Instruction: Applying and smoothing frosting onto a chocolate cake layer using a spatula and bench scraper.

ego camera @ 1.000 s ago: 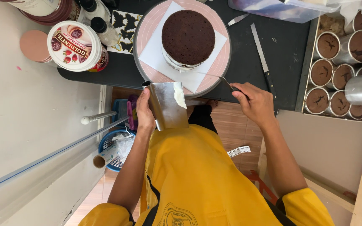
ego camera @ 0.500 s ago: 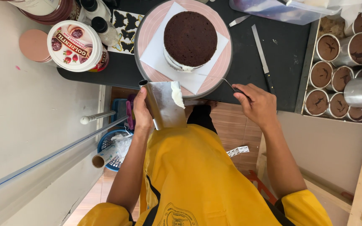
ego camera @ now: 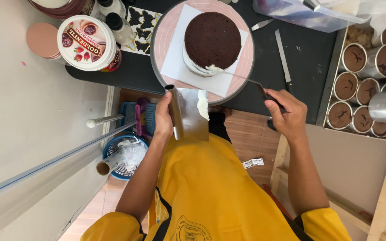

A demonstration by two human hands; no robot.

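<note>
A round chocolate cake with white cream on its side stands on a white square board, on a pink turntable. My left hand holds a steel bench scraper upright near my chest, with a smear of white cream on its right edge. A palette knife is gripped in my right hand; its thin blade reaches to the near side of the cake, where a dab of cream sits at the tip.
A tub with a fruit-printed lid stands at the left of the black counter. A serrated knife lies right of the turntable. Several metal tins of chocolate cake fill a tray at the right. A blue basket sits on the floor.
My right hand has brought the palette knife blade up to the near side of the cake. The scraper in my left hand has stayed about where it was.
</note>
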